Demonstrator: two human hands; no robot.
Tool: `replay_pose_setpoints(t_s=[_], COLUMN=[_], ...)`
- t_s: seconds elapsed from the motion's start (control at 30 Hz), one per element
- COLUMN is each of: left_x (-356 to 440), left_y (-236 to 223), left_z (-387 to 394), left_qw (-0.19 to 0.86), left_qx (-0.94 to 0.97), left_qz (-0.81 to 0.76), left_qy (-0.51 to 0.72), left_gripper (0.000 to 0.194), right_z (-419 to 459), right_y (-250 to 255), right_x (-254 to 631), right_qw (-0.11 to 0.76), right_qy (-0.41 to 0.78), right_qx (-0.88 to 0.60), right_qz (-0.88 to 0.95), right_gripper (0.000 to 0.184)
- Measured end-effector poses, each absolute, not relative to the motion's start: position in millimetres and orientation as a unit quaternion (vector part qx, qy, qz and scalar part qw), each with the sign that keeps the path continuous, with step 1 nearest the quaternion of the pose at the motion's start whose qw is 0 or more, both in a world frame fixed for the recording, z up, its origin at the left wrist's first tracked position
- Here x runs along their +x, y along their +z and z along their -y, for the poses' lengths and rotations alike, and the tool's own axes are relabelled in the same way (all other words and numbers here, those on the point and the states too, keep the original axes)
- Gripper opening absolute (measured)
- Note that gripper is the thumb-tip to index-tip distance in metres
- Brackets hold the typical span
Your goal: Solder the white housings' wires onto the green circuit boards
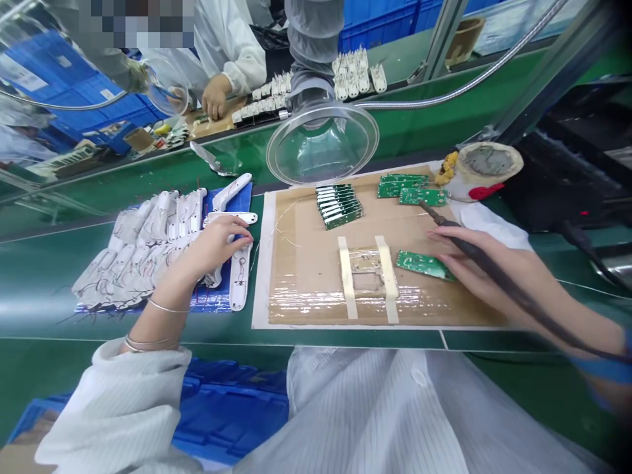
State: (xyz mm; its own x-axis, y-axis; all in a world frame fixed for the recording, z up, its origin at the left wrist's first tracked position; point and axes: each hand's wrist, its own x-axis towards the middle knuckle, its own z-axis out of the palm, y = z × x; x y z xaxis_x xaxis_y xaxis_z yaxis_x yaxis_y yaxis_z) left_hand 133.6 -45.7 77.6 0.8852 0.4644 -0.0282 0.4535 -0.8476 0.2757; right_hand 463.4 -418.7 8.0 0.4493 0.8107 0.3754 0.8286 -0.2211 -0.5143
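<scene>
My left hand [214, 247] hovers at the right end of the white plastic housings [158, 257]. Its fingers are bent and a gap shows between thumb and forefinger, with nothing visible in it. One housing [239, 280] lies just below the thumb, and another [237, 217] lies against the fingers. In my right hand [474, 260] is a soldering iron [488, 270], its tip pointing up and left near a green circuit board [423, 196]. Another circuit board [422, 263] lies at that hand's fingertips; whether they touch it I cannot tell.
A taped fixture [368, 273] sits on the cardboard mat [306, 289], with a stack of boards [340, 205] behind it. A clear fume hood [322, 145] hangs above. At right stand a round tip-cleaning pot [488, 161] and yellow sponge [446, 168]. A co-worker's hand [216, 97] is across the bench.
</scene>
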Motion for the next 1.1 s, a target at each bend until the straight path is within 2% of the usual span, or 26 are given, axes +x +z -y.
replay_pose_setpoints(t_s=[0.07,0.13,0.23,0.3,0.4,0.47,0.67,0.83,0.93,1.1], left_x=[136.5,140.5,148.3,156.2,173.4,186.1,208.5,211.8,212.6,213.8], left_y=[86.1,99.4,120.6,126.5,111.5,88.2,30.9,21.4,18.1,19.7], left_z=[57.2,74.1,106.4,128.4,156.0,169.7,194.2,203.7,207.3,209.2], left_qw=[0.185,0.251,0.311,0.345,0.432,0.474,0.419,0.488,0.528,0.498], left_qx=[0.951,0.929,0.907,0.893,0.848,0.828,0.858,0.804,0.767,0.801], left_qz=[-0.245,-0.268,-0.265,-0.25,-0.257,-0.26,-0.213,-0.227,-0.255,-0.223], left_qy=[0.029,0.055,0.106,0.143,0.166,0.15,0.208,0.253,0.262,0.245], left_gripper=[0.037,0.034,0.023,0.016,0.018,0.022,0.027,0.022,0.02,0.012], right_z=[422.4,424.2,422.7,419.5,411.9,405.2,386.6,384.8,387.8,389.2], right_y=[-1.1,-6.0,-1.4,6.2,14.4,14.8,10.3,12.3,8.7,9.9], right_x=[462.7,459.3,445.5,432.1,412.3,403.2,398.8,400.8,398.5,392.3], right_qw=[0.297,0.293,0.327,0.356,0.386,0.37,0.315,0.318,0.331,0.338], right_qy=[-0.002,0.021,0.038,0.019,0.045,0.092,0.115,0.124,0.115,0.115], right_qx=[-0.789,-0.786,-0.774,-0.77,-0.743,-0.717,-0.68,-0.676,-0.673,-0.644], right_qz=[0.539,0.544,0.541,0.529,0.545,0.584,0.652,0.653,0.651,0.677], right_gripper=[0.061,0.067,0.054,0.052,0.058,0.058,0.058,0.064,0.061,0.059])
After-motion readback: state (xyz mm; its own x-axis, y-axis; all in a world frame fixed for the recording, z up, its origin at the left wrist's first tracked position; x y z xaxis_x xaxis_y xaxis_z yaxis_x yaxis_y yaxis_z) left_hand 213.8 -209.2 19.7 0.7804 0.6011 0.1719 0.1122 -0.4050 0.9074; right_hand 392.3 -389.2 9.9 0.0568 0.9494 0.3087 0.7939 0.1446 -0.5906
